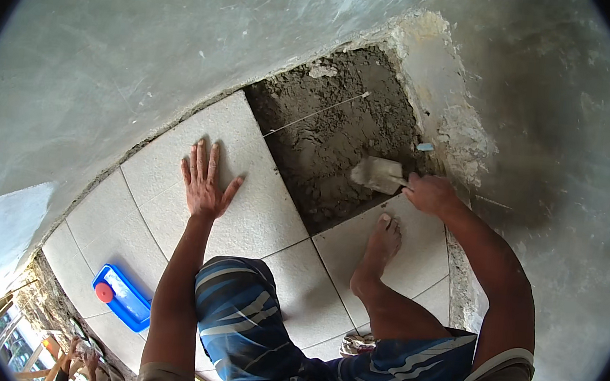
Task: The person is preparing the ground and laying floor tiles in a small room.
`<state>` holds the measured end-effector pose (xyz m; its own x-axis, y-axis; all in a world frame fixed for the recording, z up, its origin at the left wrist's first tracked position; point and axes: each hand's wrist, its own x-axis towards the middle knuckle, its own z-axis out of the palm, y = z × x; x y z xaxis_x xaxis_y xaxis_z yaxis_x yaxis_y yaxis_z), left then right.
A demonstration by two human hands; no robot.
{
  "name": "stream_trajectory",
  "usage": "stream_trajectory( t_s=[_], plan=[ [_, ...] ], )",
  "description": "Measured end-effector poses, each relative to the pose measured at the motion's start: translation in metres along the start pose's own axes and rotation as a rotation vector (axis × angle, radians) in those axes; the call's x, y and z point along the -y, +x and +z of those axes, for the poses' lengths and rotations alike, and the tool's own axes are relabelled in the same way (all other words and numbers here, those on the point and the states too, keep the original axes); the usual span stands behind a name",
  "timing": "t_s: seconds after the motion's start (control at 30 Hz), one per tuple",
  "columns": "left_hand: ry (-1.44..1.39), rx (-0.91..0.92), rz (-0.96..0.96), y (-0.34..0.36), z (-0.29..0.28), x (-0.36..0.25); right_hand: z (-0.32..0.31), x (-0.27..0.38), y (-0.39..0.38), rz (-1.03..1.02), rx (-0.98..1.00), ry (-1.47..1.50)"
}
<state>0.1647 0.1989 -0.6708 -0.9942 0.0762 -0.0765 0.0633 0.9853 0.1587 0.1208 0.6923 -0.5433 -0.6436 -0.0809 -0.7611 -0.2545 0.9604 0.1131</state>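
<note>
My left hand (206, 185) lies flat on a large pale floor tile (259, 212), its fingers spread. My right hand (431, 194) is closed round the handle of a trowel (378, 175), whose blade is over the near right part of the wet mortar bed (324, 141). The mortar is dark, grey and lumpy, and fills the untiled corner between the walls. A thin string (317, 114) runs across the mortar from the tile's edge. Whether the blade touches the mortar is hard to tell, as it looks slightly blurred.
A blue plastic container with a red cap (123, 298) rests on the tiles at the left. A small light-blue piece (425, 147) lies by the right wall's rough, chipped base (449, 109). My bare foot (384, 238) is on a tile near the mortar. Another person's hands (81, 357) show at the lower left.
</note>
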Motion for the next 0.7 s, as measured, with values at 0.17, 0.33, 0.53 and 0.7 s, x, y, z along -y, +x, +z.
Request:
stream_trajectory(
  t_s=[0.17,0.33,0.53,0.7],
  plan=[
    [-0.022,-0.023,0.007,0.007,-0.005,-0.008,0.047,-0.06,-0.007,0.141,-0.162,0.17],
    [-0.024,0.04,-0.063,0.0,-0.011,0.001,0.044,-0.018,-0.019,0.326,0.085,1.131],
    [-0.206,0.013,-0.04,0.011,-0.012,0.001,0.113,0.109,0.067,0.722,-0.187,1.961],
    [-0.209,-0.082,-0.034,-0.004,-0.013,0.014,0.123,0.16,0.066,0.725,0.015,2.11]
  ],
)
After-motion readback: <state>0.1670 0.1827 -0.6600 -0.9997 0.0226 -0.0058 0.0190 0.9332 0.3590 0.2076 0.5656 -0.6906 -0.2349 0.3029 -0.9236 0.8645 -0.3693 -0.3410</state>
